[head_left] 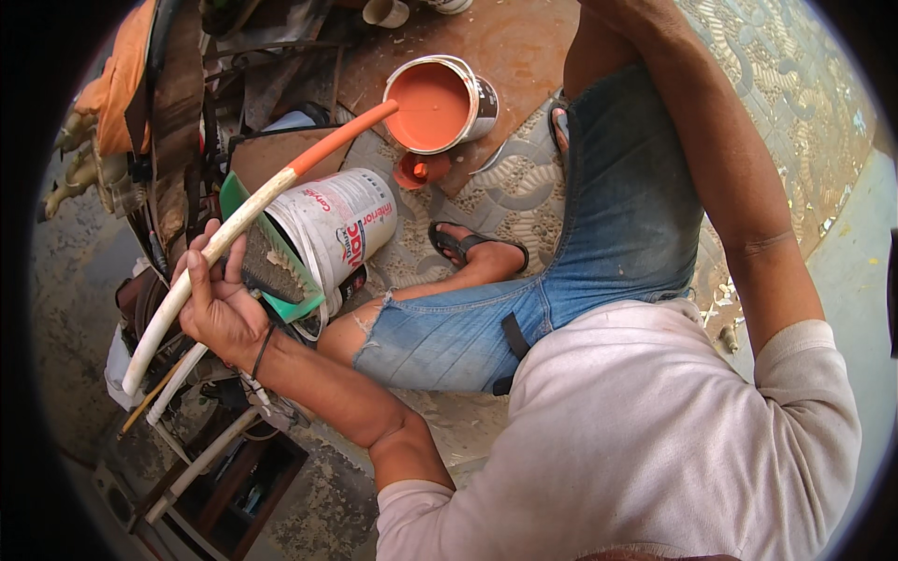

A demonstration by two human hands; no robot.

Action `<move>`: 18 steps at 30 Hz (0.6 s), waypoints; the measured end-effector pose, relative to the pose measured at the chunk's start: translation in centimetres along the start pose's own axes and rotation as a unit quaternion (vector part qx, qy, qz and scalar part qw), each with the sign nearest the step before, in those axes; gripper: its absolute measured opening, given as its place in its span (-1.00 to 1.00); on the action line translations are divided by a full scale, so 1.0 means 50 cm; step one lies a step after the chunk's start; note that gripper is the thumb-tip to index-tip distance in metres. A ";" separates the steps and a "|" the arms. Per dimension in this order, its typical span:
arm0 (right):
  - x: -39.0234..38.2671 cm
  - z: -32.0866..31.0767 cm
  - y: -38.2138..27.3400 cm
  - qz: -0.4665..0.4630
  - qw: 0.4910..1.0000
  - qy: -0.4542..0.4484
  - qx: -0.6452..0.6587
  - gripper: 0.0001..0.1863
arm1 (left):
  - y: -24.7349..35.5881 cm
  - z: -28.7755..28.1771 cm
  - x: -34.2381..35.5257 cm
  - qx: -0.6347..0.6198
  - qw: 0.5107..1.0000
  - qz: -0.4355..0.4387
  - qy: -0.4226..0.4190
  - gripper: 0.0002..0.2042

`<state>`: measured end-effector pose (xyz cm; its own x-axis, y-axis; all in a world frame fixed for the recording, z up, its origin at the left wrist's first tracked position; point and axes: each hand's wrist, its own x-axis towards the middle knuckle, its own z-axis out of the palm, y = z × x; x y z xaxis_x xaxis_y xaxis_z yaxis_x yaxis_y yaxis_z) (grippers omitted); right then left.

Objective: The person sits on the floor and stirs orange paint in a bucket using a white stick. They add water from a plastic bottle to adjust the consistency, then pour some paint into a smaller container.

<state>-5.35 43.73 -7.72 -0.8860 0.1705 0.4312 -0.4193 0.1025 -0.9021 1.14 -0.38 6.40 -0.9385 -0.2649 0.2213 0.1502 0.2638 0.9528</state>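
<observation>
The right hand is out of sight: its forearm [739, 187] runs off the top edge at twelve o'clock. The green tray [271, 271] is partly covered by the left hand [217, 297] and the white bucket [341, 229]. At nine o'clock the clutter [159, 122] blurs into the dark rim.

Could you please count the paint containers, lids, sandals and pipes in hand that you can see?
Paint containers: 2, the open can of orange paint and the white bucket
Orange lid: 1
Sandal: 1
Pipe in the left hand: 1
Total: 5
</observation>
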 end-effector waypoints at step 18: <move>0.007 0.003 -0.010 0.038 0.999 0.000 0.000 -0.40 | -0.269 0.204 -0.018 0.013 0.996 -0.077 0.040 -0.90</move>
<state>-5.47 43.57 -7.13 -0.9154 0.1786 0.3607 -0.3501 0.0885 -0.9325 -3.21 5.77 -8.72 -0.9221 -0.3764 0.0897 -0.0025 0.2375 0.9714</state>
